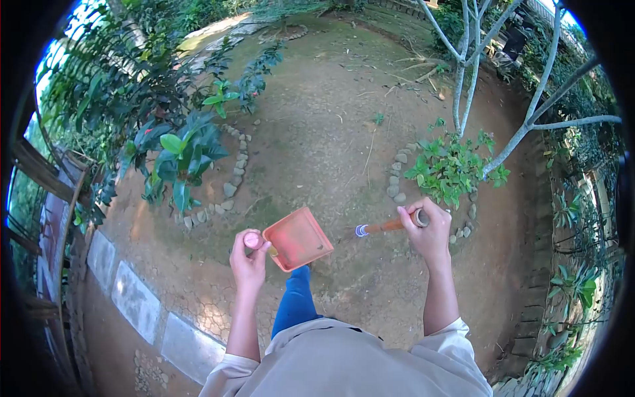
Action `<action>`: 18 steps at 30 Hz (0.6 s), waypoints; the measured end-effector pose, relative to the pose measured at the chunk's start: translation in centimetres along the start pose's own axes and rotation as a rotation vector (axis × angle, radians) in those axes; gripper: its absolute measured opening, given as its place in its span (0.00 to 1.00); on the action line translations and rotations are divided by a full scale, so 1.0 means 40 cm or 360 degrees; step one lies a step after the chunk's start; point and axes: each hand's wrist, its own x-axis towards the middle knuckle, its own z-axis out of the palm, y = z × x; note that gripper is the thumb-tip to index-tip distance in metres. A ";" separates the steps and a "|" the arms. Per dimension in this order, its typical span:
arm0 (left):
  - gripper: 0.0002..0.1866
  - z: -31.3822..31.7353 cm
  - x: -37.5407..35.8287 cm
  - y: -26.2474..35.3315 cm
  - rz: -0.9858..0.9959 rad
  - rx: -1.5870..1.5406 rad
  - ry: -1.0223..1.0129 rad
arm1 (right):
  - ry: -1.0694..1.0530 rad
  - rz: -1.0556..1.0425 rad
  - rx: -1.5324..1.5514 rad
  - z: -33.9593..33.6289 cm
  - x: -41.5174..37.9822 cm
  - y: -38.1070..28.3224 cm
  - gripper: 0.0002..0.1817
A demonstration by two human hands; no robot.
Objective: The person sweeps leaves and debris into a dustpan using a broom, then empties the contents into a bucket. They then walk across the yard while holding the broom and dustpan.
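Note:
My left hand [249,261] is closed around the upright handle of an orange-red dustpan [301,239], whose pan shows just to the right of the fingers. A few small dark bits lie in the pan. On the other side, my right hand [428,228] grips the top of a brown broom handle [383,226]. The handle points down and left to a purple and white band; the bristles beyond it are hard to make out against the soil. A gap separates the broom's lower end from the dustpan.
Bare packed earth [317,132] stretches ahead, with dry leaves and twigs farther off. Stone borders [233,180] ring leafy shrubs [182,155] at left and a low green plant [453,165] by pale trunks at right. Paving slabs [135,298] lie at lower left.

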 end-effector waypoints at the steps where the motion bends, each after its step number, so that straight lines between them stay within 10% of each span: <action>1: 0.16 0.025 0.060 -0.013 0.0011 -0.0020 -0.0034 | 0.0006 0.0026 -0.0022 0.028 0.042 0.016 0.12; 18: 0.17 0.398 0.901 -0.012 0.0029 -0.0118 -0.0292 | 0.0162 0.0065 -0.0359 0.352 0.778 0.199 0.12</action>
